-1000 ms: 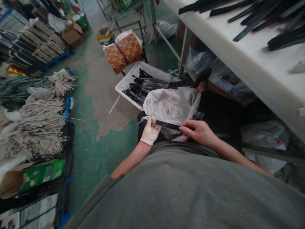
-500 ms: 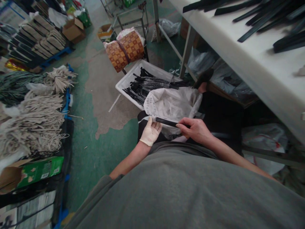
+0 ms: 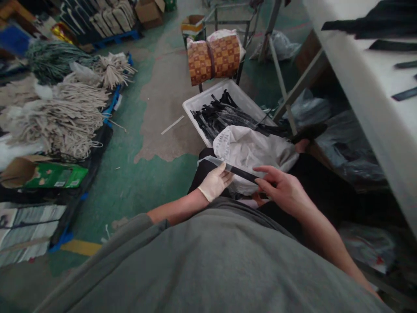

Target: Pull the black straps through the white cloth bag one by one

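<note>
Green workshop floor (image 3: 127,200) lies left; at near centre, the white-gloved left hand (image 3: 214,183) pinches a flat black strip (image 3: 243,173), part-covered by clear plastic film (image 3: 213,161); the right hand (image 3: 286,190) seemingly pinches its bare end.

Single camera, worn on person's head, looks forward and steeply down. Grey shirt (image 3: 195,261) fills near part, very close to lens. Left hand (image 3: 216,181) and right hand (image 3: 286,189) appear near middle, little farther than shirt. Rolled mat (image 3: 224,56) is seen at far side, more slantwise. View is wide: right edge cuts desk (image 3: 374,91), left edge cuts cord bundles (image 3: 65,117).
</note>
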A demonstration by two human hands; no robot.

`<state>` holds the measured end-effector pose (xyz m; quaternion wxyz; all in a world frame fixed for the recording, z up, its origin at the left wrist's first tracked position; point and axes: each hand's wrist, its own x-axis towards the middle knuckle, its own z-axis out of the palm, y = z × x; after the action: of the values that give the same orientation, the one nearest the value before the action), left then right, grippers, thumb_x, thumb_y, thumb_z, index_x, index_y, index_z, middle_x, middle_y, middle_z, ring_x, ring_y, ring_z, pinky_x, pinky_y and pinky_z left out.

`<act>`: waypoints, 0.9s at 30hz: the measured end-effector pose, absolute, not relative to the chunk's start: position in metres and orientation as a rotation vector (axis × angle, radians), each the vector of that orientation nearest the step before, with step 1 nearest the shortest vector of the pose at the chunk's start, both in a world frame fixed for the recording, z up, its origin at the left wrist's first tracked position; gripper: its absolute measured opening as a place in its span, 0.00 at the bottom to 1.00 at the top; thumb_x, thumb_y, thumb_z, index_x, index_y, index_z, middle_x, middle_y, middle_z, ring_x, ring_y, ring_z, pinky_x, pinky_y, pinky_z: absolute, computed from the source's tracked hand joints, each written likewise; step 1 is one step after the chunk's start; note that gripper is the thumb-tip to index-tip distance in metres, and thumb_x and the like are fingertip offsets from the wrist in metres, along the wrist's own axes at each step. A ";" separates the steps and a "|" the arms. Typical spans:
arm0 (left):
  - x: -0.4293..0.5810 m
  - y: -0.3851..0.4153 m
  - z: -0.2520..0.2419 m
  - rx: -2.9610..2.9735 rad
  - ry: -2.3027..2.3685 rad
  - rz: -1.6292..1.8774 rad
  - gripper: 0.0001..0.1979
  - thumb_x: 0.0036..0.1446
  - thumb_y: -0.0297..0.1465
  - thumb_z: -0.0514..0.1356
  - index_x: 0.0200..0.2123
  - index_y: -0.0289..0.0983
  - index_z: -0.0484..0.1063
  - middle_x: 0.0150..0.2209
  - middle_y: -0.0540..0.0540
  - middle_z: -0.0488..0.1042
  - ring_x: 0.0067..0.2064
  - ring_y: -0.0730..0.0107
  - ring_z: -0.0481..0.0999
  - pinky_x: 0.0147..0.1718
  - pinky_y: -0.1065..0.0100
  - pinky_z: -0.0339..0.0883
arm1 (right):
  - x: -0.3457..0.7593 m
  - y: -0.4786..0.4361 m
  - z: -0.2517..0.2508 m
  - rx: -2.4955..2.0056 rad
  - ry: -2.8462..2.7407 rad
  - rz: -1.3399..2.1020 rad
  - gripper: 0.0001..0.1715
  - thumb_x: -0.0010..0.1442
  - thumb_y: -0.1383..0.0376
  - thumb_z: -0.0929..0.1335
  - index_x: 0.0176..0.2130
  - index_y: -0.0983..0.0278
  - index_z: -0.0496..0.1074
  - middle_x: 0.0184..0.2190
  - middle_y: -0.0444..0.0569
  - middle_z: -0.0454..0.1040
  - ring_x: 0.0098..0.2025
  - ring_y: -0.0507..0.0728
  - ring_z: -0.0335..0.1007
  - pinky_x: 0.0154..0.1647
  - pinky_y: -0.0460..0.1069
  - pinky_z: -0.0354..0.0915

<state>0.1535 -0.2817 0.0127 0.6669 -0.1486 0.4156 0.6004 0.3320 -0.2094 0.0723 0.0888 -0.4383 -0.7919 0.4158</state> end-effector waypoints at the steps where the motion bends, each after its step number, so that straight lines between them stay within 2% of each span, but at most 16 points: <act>1: 0.159 -0.282 0.014 -0.315 0.906 1.342 0.07 0.58 0.33 0.64 0.31 0.35 0.73 0.31 0.47 0.76 0.34 0.71 0.77 0.43 0.67 0.68 | 0.327 -0.209 0.070 -1.294 -2.382 1.210 0.20 0.60 0.58 0.65 0.51 0.62 0.72 0.25 0.45 0.77 0.22 0.53 0.70 0.25 0.47 0.62; 5: 0.162 -0.277 0.016 -0.292 0.850 1.352 0.08 0.56 0.34 0.66 0.32 0.34 0.74 0.31 0.46 0.76 0.34 0.70 0.77 0.44 0.66 0.68 | 0.318 -0.209 0.076 -1.239 -2.389 1.300 0.26 0.60 0.57 0.65 0.56 0.63 0.69 0.28 0.46 0.79 0.24 0.55 0.71 0.26 0.48 0.65; 8: 0.150 -0.274 0.015 -0.372 0.889 1.409 0.09 0.56 0.34 0.66 0.30 0.35 0.73 0.29 0.48 0.76 0.32 0.73 0.76 0.43 0.68 0.67 | 0.332 -0.205 0.096 -1.264 -2.305 1.339 0.30 0.60 0.53 0.67 0.58 0.62 0.67 0.28 0.47 0.78 0.22 0.54 0.70 0.23 0.48 0.65; 10: 0.149 -0.275 0.015 -0.375 0.877 1.414 0.09 0.56 0.34 0.65 0.30 0.35 0.73 0.29 0.47 0.76 0.33 0.72 0.76 0.42 0.69 0.67 | 0.335 -0.202 0.104 -1.278 -2.304 1.247 0.28 0.59 0.54 0.68 0.56 0.61 0.69 0.27 0.46 0.78 0.23 0.54 0.71 0.24 0.48 0.65; 14: 0.167 -0.277 0.020 -0.278 0.784 1.319 0.08 0.56 0.33 0.65 0.33 0.34 0.74 0.34 0.44 0.78 0.36 0.68 0.78 0.44 0.67 0.67 | 0.318 -0.203 0.094 -1.213 -2.415 1.147 0.25 0.59 0.58 0.68 0.55 0.62 0.71 0.27 0.47 0.78 0.27 0.56 0.74 0.30 0.49 0.68; 18: 0.160 -0.274 0.022 -0.340 0.799 1.348 0.07 0.57 0.33 0.65 0.31 0.35 0.74 0.32 0.45 0.78 0.35 0.70 0.77 0.45 0.67 0.66 | 0.324 -0.203 0.095 -1.230 -2.323 1.267 0.29 0.59 0.56 0.68 0.57 0.63 0.69 0.27 0.47 0.78 0.21 0.54 0.69 0.22 0.48 0.67; 21: 0.150 -0.272 0.025 -0.367 0.814 1.427 0.08 0.57 0.33 0.65 0.30 0.35 0.73 0.30 0.47 0.77 0.33 0.72 0.76 0.44 0.68 0.66 | 0.341 -0.200 0.105 -1.273 -2.236 1.281 0.27 0.58 0.54 0.69 0.55 0.62 0.71 0.24 0.46 0.77 0.17 0.52 0.64 0.16 0.47 0.63; 27: 0.178 -0.272 0.031 -0.264 0.730 1.308 0.06 0.58 0.31 0.64 0.33 0.33 0.75 0.34 0.43 0.78 0.35 0.70 0.77 0.44 0.67 0.68 | 0.324 -0.205 0.093 -1.242 -2.281 1.337 0.23 0.59 0.56 0.68 0.52 0.62 0.73 0.26 0.46 0.76 0.22 0.53 0.69 0.20 0.46 0.65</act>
<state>0.1781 -0.2718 0.0312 0.7245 -0.1198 0.3307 0.5928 0.3239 -0.2054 0.0925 0.1100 -0.4224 -0.7761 0.4550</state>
